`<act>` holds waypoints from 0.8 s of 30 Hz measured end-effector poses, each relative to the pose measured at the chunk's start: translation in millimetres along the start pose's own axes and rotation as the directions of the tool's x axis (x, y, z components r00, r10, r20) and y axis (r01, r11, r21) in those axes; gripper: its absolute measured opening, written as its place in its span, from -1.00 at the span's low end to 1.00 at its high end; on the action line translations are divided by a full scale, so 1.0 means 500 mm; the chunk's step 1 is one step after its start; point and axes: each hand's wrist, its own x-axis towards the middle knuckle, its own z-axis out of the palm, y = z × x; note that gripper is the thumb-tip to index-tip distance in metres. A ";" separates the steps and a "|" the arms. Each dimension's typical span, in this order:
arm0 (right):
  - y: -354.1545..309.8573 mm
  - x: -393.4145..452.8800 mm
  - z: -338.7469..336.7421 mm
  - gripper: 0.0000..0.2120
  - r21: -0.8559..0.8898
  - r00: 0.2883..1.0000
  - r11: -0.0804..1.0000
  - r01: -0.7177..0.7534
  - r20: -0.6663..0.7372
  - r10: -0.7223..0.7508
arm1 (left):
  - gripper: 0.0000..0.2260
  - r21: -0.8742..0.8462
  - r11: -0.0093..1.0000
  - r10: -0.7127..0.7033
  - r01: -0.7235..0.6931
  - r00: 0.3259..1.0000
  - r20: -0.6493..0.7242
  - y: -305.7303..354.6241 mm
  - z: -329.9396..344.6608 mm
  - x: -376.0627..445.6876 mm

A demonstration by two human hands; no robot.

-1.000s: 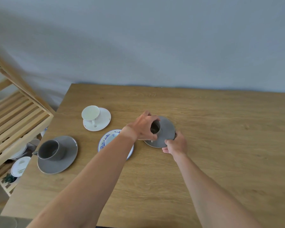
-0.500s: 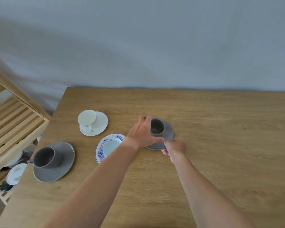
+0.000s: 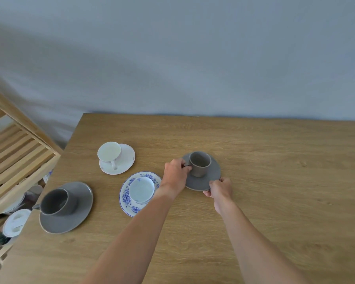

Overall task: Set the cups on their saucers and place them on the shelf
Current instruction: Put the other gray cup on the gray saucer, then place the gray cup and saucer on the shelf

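Observation:
A small grey cup (image 3: 200, 163) stands upright on a grey saucer (image 3: 211, 177) in the middle of the table. My left hand (image 3: 175, 174) pinches the cup's handle from the left. My right hand (image 3: 220, 188) grips the saucer's near rim. To the left sit a pale cup (image 3: 141, 190) on a blue-flowered saucer (image 3: 125, 196), a white cup (image 3: 109, 152) on a white saucer (image 3: 125, 160), and a larger dark grey cup (image 3: 54, 201) on a grey saucer (image 3: 78, 214). The wooden shelf (image 3: 14, 158) stands at the far left.
The wooden table (image 3: 275, 181) runs back to a grey-blue wall. Its left edge lies close to the slatted shelf. On the shelf's lower levels lie white dishes (image 3: 15, 222). The dark grey cup and saucer sit near the table's left edge.
My left hand has slid off the top of the small grey cup to its handle at the left. My right hand stays on the saucer's rim. The view tilted slightly.

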 end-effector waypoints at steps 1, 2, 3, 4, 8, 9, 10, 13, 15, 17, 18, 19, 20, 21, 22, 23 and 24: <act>-0.005 -0.002 -0.002 -0.79 0.014 1.000 1.000 0.009 -0.006 -0.009 | -0.81 -0.018 1.000 0.003 -0.003 1.000 0.008 0.004 -0.004 0.007; -0.014 -0.005 -0.002 -0.80 0.031 1.000 0.999 0.019 -0.016 -0.018 | -0.80 -0.035 0.999 0.007 -0.007 1.000 0.016 0.008 -0.008 0.014; -0.027 -0.008 -0.002 -0.80 0.064 0.999 0.998 0.030 -0.023 -0.029 | -0.79 -0.053 0.998 0.017 -0.016 1.000 0.018 0.014 -0.015 0.022; -0.045 -0.012 0.001 -0.80 0.095 0.999 0.995 0.042 -0.033 -0.040 | -0.79 -0.078 0.996 0.034 -0.032 0.999 0.013 0.023 -0.024 0.029; -0.151 -0.045 0.041 -0.83 0.136 0.983 0.975 0.178 -0.071 -0.170 | -0.83 -0.128 0.980 0.148 -0.154 0.988 -0.048 0.086 -0.097 0.060; -0.181 -0.059 0.060 -0.84 0.135 0.973 0.965 0.223 -0.084 -0.213 | -0.84 -0.128 0.974 0.179 -0.189 0.980 -0.083 0.105 -0.127 0.065; -0.210 -0.073 0.082 -0.84 0.127 0.963 0.956 0.265 -0.092 -0.255 | -0.85 -0.129 0.967 0.203 -0.219 0.971 -0.127 0.123 -0.161 0.070; -0.278 -0.128 0.173 -0.84 0.114 0.931 0.924 0.364 -0.040 -0.362 | -0.87 -0.176 0.943 0.229 -0.284 0.933 -0.277 0.154 -0.288 0.075; -0.297 -0.170 0.253 -0.82 0.129 0.914 0.907 0.400 0.009 -0.405 | -0.86 -0.157 0.944 0.218 -0.289 0.907 -0.360 0.137 -0.379 0.079; -0.294 -0.219 0.341 -0.81 0.156 0.906 0.899 0.410 0.050 -0.421 | -0.86 -0.123 0.953 0.202 -0.277 0.883 -0.423 0.091 -0.469 0.077; -0.286 -0.242 0.388 -0.80 0.172 0.907 0.902 0.396 0.080 -0.414 | -0.87 -0.108 0.956 0.199 -0.273 0.871 -0.450 0.060 -0.513 0.072; -0.274 -0.267 0.435 -0.80 0.187 0.909 0.907 0.376 0.115 -0.401 | -0.89 -0.090 0.958 0.198 -0.271 0.859 -0.472 0.025 -0.555 0.062; -0.259 -0.292 0.483 -0.80 0.193 0.912 0.916 0.351 0.152 -0.381 | -0.92 -0.074 0.962 0.195 -0.264 0.848 -0.492 -0.014 -0.594 0.049; -0.240 -0.313 0.529 -0.80 0.193 0.914 0.926 0.325 0.187 -0.360 | -0.93 -0.061 0.965 0.190 -0.256 0.838 -0.511 -0.053 -0.631 0.033; -0.219 -0.335 0.573 -0.79 0.182 0.915 0.936 0.300 0.222 -0.337 | -0.92 -0.055 0.968 0.180 -0.244 0.830 -0.528 -0.093 -0.665 0.014; -0.194 -0.354 0.616 -0.79 0.169 0.913 0.944 0.284 0.253 -0.320 | -0.91 -0.052 0.971 0.167 -0.233 0.821 -0.545 -0.135 -0.696 -0.005; -0.169 -0.374 0.658 -0.78 0.153 0.909 0.950 0.273 0.283 -0.306 | -0.92 -0.046 0.976 0.151 -0.214 0.813 -0.562 -0.175 -0.725 -0.026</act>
